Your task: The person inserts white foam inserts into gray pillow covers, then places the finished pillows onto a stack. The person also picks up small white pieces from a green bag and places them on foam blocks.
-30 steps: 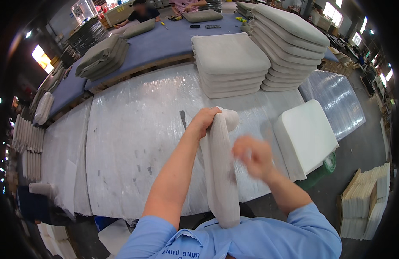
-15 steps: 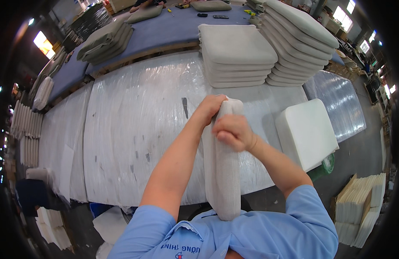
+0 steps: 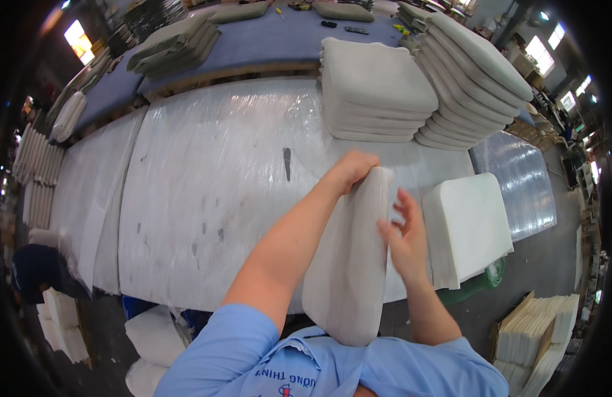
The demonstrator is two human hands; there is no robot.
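Observation:
A light grey fabric-covered cushion [image 3: 349, 264] stands on its narrow edge in front of me, its near end against my shirt. My left hand [image 3: 356, 168] is closed over the cushion's far upper corner; some fingertips are hidden behind it. Just right of the cushion, my right hand [image 3: 406, 235] is slightly blurred, fingers apart and holding nothing. Whether its fingertips brush the cover I cannot tell. Beyond my hands sits a stack of similar grey cushions [image 3: 378, 76], with a taller, leaning stack [image 3: 474, 59] to its right.
Shiny plastic film covers the work table [image 3: 206, 198]. White foam pads [image 3: 474, 221] rest at its right edge, above a green bag [image 3: 474, 284]. Folded grey-green covers [image 3: 177, 46] lie on a blue table [image 3: 266, 46] behind. More white slabs [image 3: 534, 337] stand on the floor at right.
My right hand has opened from a closed fist on the cushion and moved right and down beside it. The cushion has turned, showing more of its left face. My left hand keeps its corner grip.

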